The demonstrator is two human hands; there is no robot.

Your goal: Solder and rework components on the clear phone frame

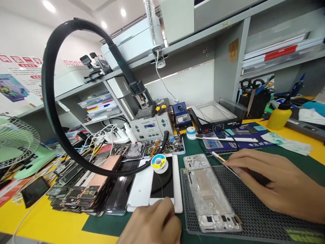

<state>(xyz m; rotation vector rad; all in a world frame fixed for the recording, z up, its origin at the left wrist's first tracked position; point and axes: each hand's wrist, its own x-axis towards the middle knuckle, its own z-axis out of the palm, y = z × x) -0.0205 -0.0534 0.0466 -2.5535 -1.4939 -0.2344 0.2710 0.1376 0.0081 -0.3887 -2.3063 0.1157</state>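
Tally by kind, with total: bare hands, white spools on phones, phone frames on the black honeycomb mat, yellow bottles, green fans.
Left hand, right hand: 2
Round white spool: 1
Silver phone frame: 1
Yellow plastic bottle: 1
Green fan: 1
Total: 6

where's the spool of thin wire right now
In the head view, the spool is just below the middle, at the far end of the dark-screened phone, left of the phone frame and beyond the left hand.
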